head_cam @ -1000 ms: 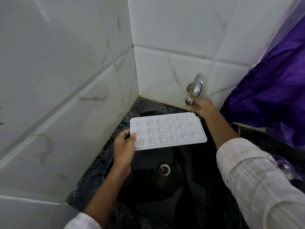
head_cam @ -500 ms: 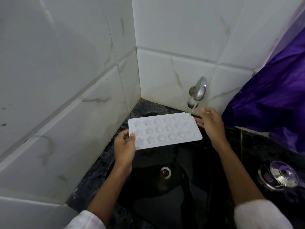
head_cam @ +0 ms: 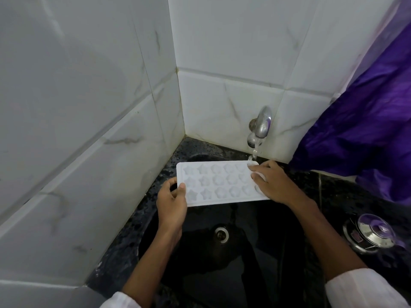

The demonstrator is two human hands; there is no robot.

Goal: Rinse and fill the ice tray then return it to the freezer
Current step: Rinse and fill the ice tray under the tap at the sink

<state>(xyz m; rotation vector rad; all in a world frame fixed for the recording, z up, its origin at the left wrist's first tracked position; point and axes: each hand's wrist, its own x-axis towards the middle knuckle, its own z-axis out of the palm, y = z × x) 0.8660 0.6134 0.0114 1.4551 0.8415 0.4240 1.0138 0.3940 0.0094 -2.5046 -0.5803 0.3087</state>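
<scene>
Head view, looking down. We see the ice tray [head_cam: 218, 183], white, held level over the black sink [head_cam: 195, 258], cavities (stars and rounds, 3 rows) facing up. Its long axis runs left-right across our view, spanning from one hand's fingers to the other's; the short ends point at each palm, and the far long edge faces the tiled wall [head_cam: 222, 107].

Left hand [head_cam: 171, 201]: pinches the left short end, w/ the thumb pressed on the top rim and the fingers curled underneath, mostly hidden.

Right hand [head_cam: 273, 183]: lies palm-down on the right end. Fingers slightly spread and only lightly bent, laid on the top face and covering the last cavities. What looks like the thumb also lies on top, nr the near edge. We cannot tell if any part hooks under.

Tap [head_cam: 261, 125]: wall-mounted, just beyond the right fingertips. A thin water stream [head_cam: 255, 152] drops from it toward the tray's far right corner, beside the index fingertip. We cannot tell if it lands in the tray or just behind it.

Drain [head_cam: 221, 234]: below the tray, btwn the two wrists. Steel lidded pot [head_cam: 373, 232]: on the counter, right of the right forearm. Purple cloth [head_cam: 367, 141]: hangs past the right knuckles.
</scene>
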